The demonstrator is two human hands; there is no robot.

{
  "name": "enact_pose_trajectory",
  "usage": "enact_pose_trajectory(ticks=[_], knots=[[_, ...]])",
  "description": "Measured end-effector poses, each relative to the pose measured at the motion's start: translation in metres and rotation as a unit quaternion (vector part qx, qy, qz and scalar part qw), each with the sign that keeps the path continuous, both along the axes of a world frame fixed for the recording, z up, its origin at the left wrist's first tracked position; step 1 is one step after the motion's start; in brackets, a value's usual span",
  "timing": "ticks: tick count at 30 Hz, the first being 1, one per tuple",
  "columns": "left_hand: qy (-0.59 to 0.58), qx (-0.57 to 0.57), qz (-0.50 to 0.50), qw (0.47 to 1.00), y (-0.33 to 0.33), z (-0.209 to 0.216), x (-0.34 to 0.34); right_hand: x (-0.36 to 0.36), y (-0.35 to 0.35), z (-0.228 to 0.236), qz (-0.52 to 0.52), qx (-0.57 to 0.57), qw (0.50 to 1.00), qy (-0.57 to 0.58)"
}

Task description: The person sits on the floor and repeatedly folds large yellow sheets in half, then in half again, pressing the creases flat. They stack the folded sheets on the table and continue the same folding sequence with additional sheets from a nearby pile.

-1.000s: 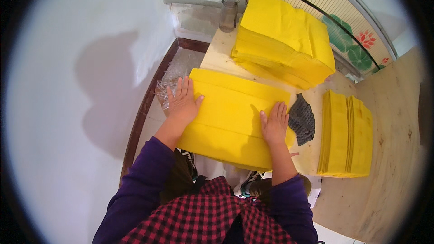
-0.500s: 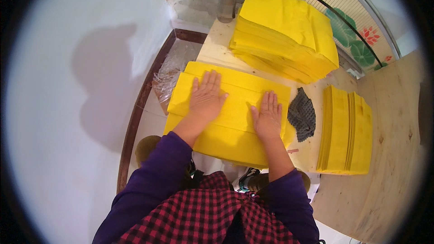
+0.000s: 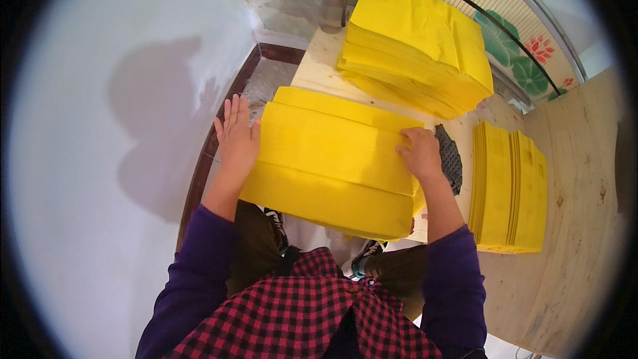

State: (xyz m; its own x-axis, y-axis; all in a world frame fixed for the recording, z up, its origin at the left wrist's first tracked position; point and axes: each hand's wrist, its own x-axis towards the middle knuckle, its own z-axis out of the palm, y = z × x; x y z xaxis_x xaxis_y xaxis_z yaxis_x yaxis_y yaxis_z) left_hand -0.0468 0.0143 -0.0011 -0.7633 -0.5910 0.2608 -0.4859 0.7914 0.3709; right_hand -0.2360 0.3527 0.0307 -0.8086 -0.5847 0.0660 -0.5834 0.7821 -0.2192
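Note:
In front of me lies a stack of folded yellow cloth-like sheets [image 3: 319,153], the top one with a long flap along its far and near sides. My left hand [image 3: 237,143] is held up by the stack's left edge, fingers stretched and holding nothing. Whether its thumb side touches the edge I cannot tell. At the opposite end, my right hand [image 3: 422,153] has its fingers bent and closed on the right edge of the top folded sheet. Beside that hand a dark grey knitted cloth [image 3: 450,159] lies on the table, partly covered by my wrist.
A tall pile of yellow sheets [image 3: 419,33] stands at the back of the wooden table [image 3: 319,70]. Folded yellow bundles [image 3: 508,189] stand in rows at the right. A clear jar [image 3: 333,6] is near the back wall. Plastic wrap [image 3: 269,80] lies in the corner at left.
Both hands lay flat on top of the stack. The left has moved left off its edge, and the right has shifted to the right edge with its fingers now bent.

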Motion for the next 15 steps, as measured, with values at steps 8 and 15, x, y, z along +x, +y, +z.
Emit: enact_pose_trajectory(ticks=[8,15], knots=[[0.284,0.415,-0.089,0.86,0.065,0.006,0.05,-0.039,-0.012,0.013,0.06,0.027,0.984,-0.168],[0.266,0.798,-0.072,0.537,0.12,0.008,0.07,-0.028,-0.013,0.067,0.081,-0.006,0.966,-0.245]])
